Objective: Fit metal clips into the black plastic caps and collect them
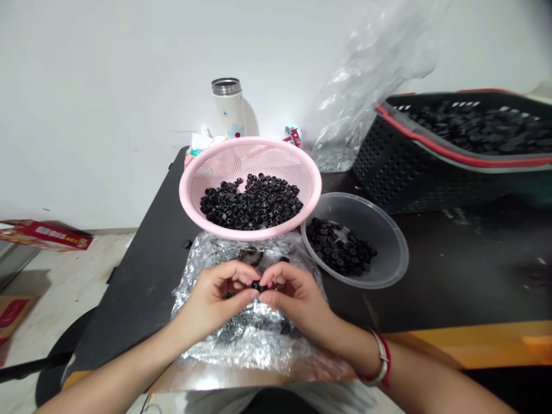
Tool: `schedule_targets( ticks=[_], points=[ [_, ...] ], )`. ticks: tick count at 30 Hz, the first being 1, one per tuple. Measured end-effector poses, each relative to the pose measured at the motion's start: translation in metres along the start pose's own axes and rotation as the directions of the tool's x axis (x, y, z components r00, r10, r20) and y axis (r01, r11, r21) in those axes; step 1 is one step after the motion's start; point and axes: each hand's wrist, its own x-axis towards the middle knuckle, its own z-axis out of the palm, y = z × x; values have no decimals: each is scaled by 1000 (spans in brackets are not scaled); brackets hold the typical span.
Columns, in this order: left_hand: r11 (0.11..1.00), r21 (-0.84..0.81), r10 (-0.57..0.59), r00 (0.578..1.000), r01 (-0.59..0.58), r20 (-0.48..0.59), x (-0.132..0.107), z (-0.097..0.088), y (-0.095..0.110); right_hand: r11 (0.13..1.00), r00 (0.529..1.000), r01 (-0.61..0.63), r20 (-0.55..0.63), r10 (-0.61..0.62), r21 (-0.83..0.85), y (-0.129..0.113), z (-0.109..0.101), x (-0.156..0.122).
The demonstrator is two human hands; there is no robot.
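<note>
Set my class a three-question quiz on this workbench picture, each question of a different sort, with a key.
1. True or false: the pink colander holds small black parts.
2. The left hand and right hand together pinch: A a spoon, B one black part, C a lid.
3. Which holds fewer parts, the colander or the clear bowl?
Key: 1 true; 2 B; 3 the clear bowl.

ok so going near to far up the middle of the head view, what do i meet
left hand and right hand pinching a small black plastic part → pink plastic mesh colander → white steel-topped flask
</note>
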Motion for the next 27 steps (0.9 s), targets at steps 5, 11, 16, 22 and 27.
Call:
schedule_targets(
  ticks=[5, 11, 16, 22, 27],
  points=[
    [1000, 26, 4, 1000, -4, 8, -1, 0, 0, 1000, 1000, 19, 14, -19, -17, 2, 0, -1],
    [998, 60, 17, 1000, -16, -17, -1, 1, 1, 1000, 999, 9, 34, -9, -11, 0, 0, -2],
    [997, 78, 30, 999, -27, -29, -1, 1, 0, 1000, 999, -9, 30, 9, -13, -1, 0, -2],
    [971, 189, 150, 988, -143, -22, -1, -3, 1, 986, 991, -128, 52, 123, 103, 1, 0, 0],
    [941, 247, 249, 968, -233, -35, 1, -6, -1, 964, 972, -224, 105, 210, 141, -4, 0, 1]
  ],
)
